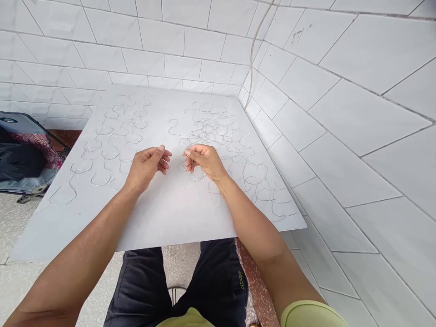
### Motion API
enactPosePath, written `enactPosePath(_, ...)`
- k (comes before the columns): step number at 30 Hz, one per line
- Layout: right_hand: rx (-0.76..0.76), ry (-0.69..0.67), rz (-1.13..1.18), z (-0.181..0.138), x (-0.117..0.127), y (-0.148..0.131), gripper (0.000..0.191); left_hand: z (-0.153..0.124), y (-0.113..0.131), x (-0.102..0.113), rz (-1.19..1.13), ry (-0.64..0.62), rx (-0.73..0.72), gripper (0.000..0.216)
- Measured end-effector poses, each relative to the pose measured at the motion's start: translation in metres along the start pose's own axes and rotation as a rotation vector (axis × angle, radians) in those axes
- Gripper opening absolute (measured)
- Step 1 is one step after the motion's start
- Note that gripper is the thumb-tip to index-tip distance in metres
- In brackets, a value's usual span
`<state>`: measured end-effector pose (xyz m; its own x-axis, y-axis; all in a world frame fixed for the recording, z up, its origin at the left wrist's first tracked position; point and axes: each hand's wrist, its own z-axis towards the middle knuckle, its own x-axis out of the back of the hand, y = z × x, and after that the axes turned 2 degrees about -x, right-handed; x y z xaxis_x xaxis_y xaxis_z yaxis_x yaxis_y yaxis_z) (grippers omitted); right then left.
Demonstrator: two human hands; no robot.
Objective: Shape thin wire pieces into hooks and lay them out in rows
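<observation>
My left hand (pixel 148 164) and my right hand (pixel 203 161) hover close together over the middle of a white board (pixel 170 213). Both have fingers curled in a pinch, and a thin wire piece (pixel 177 156) seems to run between them, though it is barely visible. A tangled pile of bent S-shaped wire hooks (pixel 218 131) lies just behind and to the right of my right hand. Separate wire hooks (pixel 112 136) are laid out in rows to the left of my left hand.
The board rests across my lap, against white tiled walls (pixel 340 113) at the back and right. A thin cable (pixel 254 50) hangs down the wall corner. Dark bags and cloth (pixel 23 154) lie on the floor at the left.
</observation>
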<state>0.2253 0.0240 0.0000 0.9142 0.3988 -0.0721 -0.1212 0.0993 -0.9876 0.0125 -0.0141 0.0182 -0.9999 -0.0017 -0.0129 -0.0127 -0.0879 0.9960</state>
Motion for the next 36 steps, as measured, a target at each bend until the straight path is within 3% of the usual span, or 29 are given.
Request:
enactPosePath(5, -0.018, 0.029, -0.026, -0.001, -0.006, 0.002, 0.029, 0.004, -0.001, 0.005, -0.212, -0.209, 0.179, 0.04)
enactPosePath(8, -0.02, 0.009, -0.028, -0.001, -0.008, 0.002, 0.026, 0.007, -0.005, 0.008, -0.29, -0.252, 0.209, 0.041)
enactPosePath(18, -0.067, -0.044, -0.029, -0.002, -0.013, 0.007, 0.031, 0.009, -0.01, 0.006, -0.364, -0.134, 0.149, 0.037)
enactPosePath(29, -0.021, 0.021, -0.019, -0.001, -0.015, 0.009, 0.03, 0.004, -0.009, -0.001, -0.312, -0.057, 0.031, 0.041)
enactPosePath(36, -0.072, 0.046, 0.056, 0.0, -0.019, 0.015, 0.027, 0.002, -0.01, -0.005, -0.337, -0.038, -0.009, 0.046)
